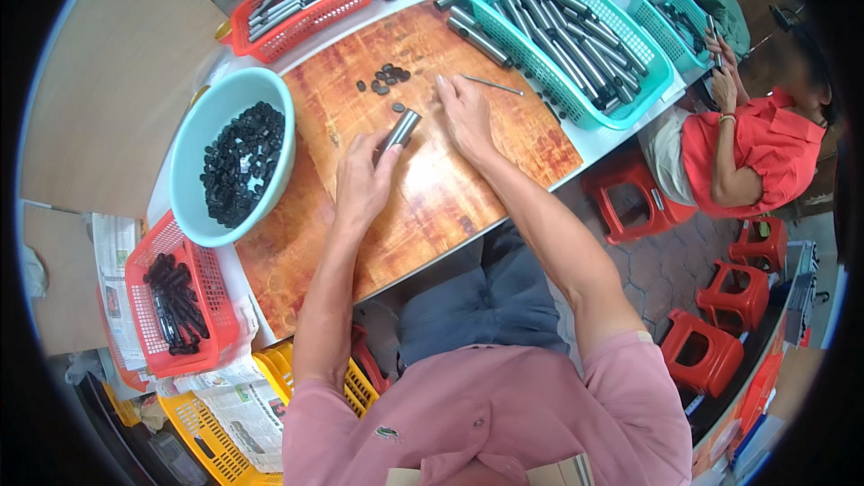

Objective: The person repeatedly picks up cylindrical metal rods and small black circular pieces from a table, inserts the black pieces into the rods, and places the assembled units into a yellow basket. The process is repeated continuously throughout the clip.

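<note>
My left hand [362, 178] is wrapped round a short, shiny metal tube [404, 128], which tilts up and away over the wooden board. To its right, my right hand [464, 117] rests low over the board with its fingers curled in. What those fingers hold, if anything, is hidden. A thin metal rod [495, 85] sticks out beside the right fingers; I cannot tell whether it is gripped or lies on the board. Just beyond the tube lies a single black oval plug [398, 107], and past it a loose group of black plugs [389, 75].
A turquoise bowl [184, 216] of black plugs stands left. Red baskets [236, 31] hold tubes and black parts. Tubes fill a turquoise basket [661, 94] at right and lie piled behind the wooden board [306, 108]. A co-worker in red [751, 157] sits right, near red stools [702, 351].
</note>
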A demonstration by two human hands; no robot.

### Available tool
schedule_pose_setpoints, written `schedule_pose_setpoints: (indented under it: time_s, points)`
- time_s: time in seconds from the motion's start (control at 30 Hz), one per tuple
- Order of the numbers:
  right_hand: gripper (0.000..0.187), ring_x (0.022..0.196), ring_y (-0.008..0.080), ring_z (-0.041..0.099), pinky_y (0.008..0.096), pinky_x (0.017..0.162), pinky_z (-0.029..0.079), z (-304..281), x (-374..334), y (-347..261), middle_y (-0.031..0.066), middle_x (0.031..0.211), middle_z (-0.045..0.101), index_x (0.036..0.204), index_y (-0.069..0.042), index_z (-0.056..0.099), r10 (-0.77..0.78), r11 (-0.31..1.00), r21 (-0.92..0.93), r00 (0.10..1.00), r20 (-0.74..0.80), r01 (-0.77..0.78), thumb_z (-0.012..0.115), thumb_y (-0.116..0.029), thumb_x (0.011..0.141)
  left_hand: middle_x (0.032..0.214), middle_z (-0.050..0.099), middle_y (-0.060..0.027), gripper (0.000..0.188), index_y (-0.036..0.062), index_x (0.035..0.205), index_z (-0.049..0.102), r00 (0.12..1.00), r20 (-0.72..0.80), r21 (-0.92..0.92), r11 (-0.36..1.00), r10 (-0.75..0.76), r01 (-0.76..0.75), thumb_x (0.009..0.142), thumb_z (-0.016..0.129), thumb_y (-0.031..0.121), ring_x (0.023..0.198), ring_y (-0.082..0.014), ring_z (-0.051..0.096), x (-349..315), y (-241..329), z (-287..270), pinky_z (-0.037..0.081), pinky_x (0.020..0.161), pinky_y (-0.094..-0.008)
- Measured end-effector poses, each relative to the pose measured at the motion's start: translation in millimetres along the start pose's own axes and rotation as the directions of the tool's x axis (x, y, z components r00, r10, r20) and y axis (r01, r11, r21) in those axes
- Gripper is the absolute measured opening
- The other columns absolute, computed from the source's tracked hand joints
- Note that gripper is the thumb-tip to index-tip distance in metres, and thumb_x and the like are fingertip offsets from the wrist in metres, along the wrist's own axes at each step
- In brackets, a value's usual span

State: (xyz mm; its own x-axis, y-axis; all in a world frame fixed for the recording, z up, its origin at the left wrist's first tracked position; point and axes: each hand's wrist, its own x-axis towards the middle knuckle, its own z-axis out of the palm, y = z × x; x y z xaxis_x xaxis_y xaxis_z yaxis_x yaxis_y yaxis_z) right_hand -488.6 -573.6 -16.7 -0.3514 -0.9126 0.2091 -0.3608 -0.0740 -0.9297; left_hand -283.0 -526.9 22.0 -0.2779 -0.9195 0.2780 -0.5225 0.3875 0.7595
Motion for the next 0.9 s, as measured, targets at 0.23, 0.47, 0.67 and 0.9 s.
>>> schedule_pose_setpoints:
  time_s: [0.23,0.47,0.67,0.9]
  points:
    - [0.036,0.087,0.0408,0.066,0.0515,0.077,0.049,4,-7,-14,0.0217,0.086,0.069,0.084,0.001,0.066,-0.041,0.983,-0.177,0.997,0.063,0.052,0.064,-0.032,0.098,0.089,0.068,-0.0079,0.029,-0.0006,0.112,0.065,0.841,0.258,-0.785,0.405,-0.475,0.469,0.108,0.054,0.026,0.071,-0.0139,0.064,21,-17,-11,0.054,0.064,-0.0274]
    - [0.030,0.086,0.0423,0.067,0.0521,0.078,0.050,4,-8,-18,0.0226,0.087,0.070,0.087,0.002,0.069,-0.038,0.973,-0.224,0.994,0.101,0.060,0.068,-0.028,0.095,0.087,0.067,-0.0072,0.025,0.0002,0.112,0.064,0.885,0.258,-0.833,0.375,-0.388,0.408,0.105,0.061,0.024,0.067,-0.0125,0.064,19,-22,-12,0.052,0.057,-0.0252]
    - [0.029,0.085,0.0416,0.067,0.0512,0.080,0.050,5,-8,-17,0.0214,0.087,0.071,0.089,0.001,0.070,-0.042,0.974,-0.214,0.991,0.131,0.069,0.069,-0.027,0.094,0.091,0.065,-0.0063,0.038,-0.0049,0.126,0.062,0.885,0.282,-0.823,0.380,-0.371,0.422,0.106,0.062,0.028,0.069,-0.0127,0.062,14,-20,-14,0.052,0.059,-0.0254]
    - [0.028,0.087,0.0391,0.065,0.0488,0.083,0.048,2,-10,-21,0.0200,0.086,0.070,0.086,0.001,0.068,-0.065,0.971,-0.218,0.985,0.161,0.100,0.069,-0.025,0.094,0.092,0.065,-0.0059,0.033,-0.0017,0.125,0.064,0.858,0.382,-0.885,0.133,-0.343,0.447,0.106,0.063,0.025,0.070,-0.0138,0.064,14,-21,-8,0.053,0.059,-0.0254]
